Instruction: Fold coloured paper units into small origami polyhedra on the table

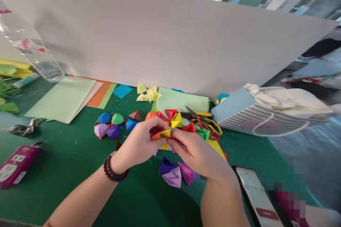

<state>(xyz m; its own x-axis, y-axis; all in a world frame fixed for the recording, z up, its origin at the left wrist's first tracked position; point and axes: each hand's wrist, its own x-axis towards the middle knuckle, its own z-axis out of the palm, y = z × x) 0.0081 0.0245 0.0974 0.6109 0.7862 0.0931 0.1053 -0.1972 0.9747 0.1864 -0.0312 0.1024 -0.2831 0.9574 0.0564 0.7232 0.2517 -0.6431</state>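
**Left hand (137, 145) and right hand (198, 154) pinch a yellow-and-red paper piece (161, 134) above a green table (138, 202)**

A tall beige board (160, 42) runs along the far side of the table. On the right, a striped paper bag (266, 122) lies on its side with cream cloth (282, 99) bunched at its top. A clear plastic water bottle (32, 49) tilts at far left, near overlapping sheets of coloured paper (61, 99). A smartphone (255, 195) lies at the near right, and a magenta box (17, 166) at the near left.

Yellow-handled scissors (205, 122) rest on a pale green sheet (181, 101), among folded paper shapes. More shapes sit left of the hands (106, 126), and purple ones (170, 173) lie just nearer.

Both hands are closed in tight, their curled fingers gripping the piece from either side, so it sits between them at mid-table and is partly hidden. A dark bead bracelet (116, 170) circles the left wrist.
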